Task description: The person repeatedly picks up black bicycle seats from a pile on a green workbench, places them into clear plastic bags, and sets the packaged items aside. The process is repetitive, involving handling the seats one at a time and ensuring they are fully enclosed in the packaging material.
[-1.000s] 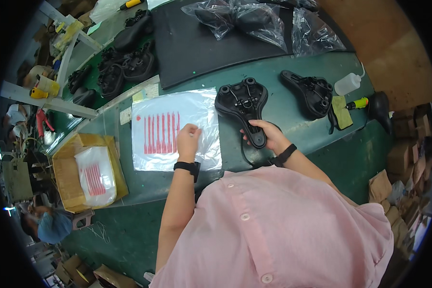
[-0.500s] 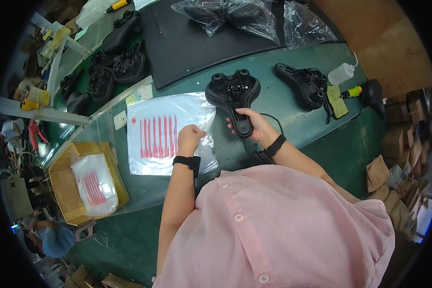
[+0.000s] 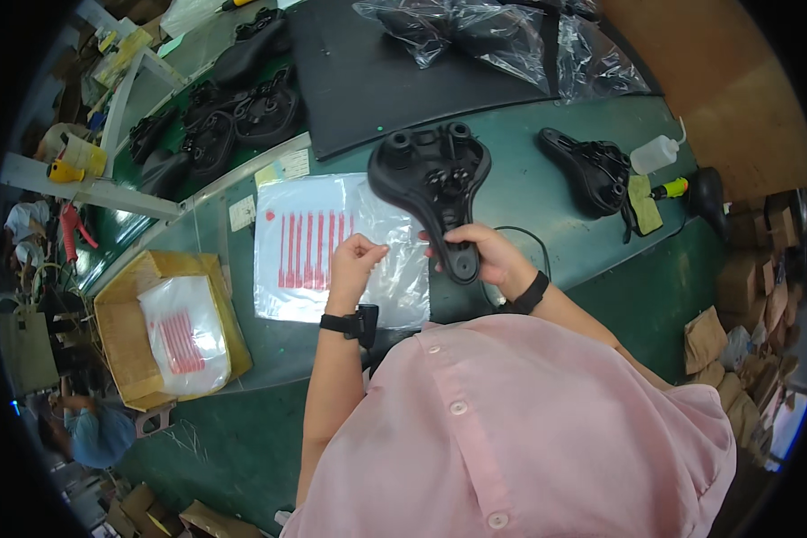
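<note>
The right hand (image 3: 484, 255) is clamping the narrow nose of the upturned black saddle (image 3: 435, 184) while the left hand (image 3: 354, 264), just beside, is pinching the clear bag (image 3: 332, 242), likely needing its mouth opened for bagging.

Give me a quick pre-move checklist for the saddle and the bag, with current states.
1. Right hand grips the black saddle at its narrow end: ok.
2. Saddle underside faces up: ok.
3. Left hand pinches the clear plastic bag at its edge: ok.
4. Bag mouth opened: cannot tell.
5. Bag lies flat on the green table: ok.
6. Spare bags in the cardboard box at the person's left: ok.
</note>
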`<action>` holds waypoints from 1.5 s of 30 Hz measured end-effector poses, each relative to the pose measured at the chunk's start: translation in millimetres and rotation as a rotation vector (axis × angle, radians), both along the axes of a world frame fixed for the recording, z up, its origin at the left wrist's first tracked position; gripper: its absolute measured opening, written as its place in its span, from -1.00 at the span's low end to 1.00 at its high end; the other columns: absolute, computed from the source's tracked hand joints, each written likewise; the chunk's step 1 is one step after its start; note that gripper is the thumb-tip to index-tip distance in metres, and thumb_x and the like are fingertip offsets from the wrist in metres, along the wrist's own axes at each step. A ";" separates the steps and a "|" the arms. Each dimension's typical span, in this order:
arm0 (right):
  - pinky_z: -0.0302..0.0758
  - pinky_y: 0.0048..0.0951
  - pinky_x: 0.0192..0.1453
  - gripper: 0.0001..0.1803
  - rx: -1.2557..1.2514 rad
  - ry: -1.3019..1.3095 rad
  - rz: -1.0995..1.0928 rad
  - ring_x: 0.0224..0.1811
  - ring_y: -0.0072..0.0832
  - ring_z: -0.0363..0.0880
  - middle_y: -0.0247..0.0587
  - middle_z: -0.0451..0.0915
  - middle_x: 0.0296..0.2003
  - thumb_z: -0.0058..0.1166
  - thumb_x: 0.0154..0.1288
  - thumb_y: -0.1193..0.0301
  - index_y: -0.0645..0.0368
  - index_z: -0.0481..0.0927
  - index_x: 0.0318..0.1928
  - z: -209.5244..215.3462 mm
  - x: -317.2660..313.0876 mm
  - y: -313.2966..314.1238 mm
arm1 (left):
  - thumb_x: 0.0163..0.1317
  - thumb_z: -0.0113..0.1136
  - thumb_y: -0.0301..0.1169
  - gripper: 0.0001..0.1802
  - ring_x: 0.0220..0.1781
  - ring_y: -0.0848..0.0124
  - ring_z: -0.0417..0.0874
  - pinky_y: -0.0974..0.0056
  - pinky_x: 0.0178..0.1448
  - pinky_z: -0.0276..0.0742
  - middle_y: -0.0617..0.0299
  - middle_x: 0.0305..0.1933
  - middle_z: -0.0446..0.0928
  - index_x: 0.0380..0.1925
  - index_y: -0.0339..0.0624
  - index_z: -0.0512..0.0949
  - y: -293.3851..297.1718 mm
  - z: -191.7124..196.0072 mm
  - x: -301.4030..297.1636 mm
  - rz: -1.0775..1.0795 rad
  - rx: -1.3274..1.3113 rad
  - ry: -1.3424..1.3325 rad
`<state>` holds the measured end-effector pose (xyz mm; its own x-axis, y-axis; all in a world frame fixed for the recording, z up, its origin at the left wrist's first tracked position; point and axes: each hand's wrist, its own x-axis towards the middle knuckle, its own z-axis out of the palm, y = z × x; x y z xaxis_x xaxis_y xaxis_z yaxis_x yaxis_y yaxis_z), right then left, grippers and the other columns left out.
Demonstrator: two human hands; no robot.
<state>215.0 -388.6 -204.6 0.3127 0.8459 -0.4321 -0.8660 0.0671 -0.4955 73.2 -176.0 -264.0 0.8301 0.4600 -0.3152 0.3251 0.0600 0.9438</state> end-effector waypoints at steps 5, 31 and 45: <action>0.61 -0.40 -0.13 -0.51 -0.063 -0.031 0.047 -0.23 -0.31 0.67 -0.10 0.62 -0.21 0.12 0.05 0.65 0.28 0.41 0.07 -36.4 -18.6 47.5 | 0.17 0.19 -0.53 -0.90 -0.46 0.56 0.57 0.47 -0.35 0.49 0.27 -0.44 0.59 -0.31 -0.30 0.57 -13.0 -0.9 8.3 0.000 -0.179 -0.031; 0.51 -0.19 -0.09 -0.43 -0.482 -1.457 0.571 -0.13 -0.09 0.60 0.00 0.60 -0.14 0.15 -0.07 0.52 0.17 0.44 0.08 -21.7 -34.7 63.0 | 0.21 0.16 -0.50 -0.80 -0.38 0.37 0.66 0.31 -0.30 0.53 0.16 -0.37 0.67 -0.18 -0.27 0.65 -0.5 111.8 -70.7 -0.005 0.677 -0.280; 0.38 -0.37 0.13 -0.66 -0.383 -0.799 0.036 -0.03 -0.38 0.51 -0.15 0.59 -0.16 0.02 0.20 0.32 0.32 0.58 -0.11 28.9 76.1 68.3 | 0.06 0.22 -0.61 -0.50 -0.33 0.36 0.57 0.33 -0.22 0.51 0.22 -0.36 0.57 0.08 -0.14 0.51 -44.4 151.3 5.6 -0.340 0.326 -0.445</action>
<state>291.1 -320.3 -175.7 0.6184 0.7028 -0.3515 -0.2501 -0.2480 -0.9359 78.8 -220.5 -112.7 0.9653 0.1623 0.2046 -0.1515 -0.2902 0.9449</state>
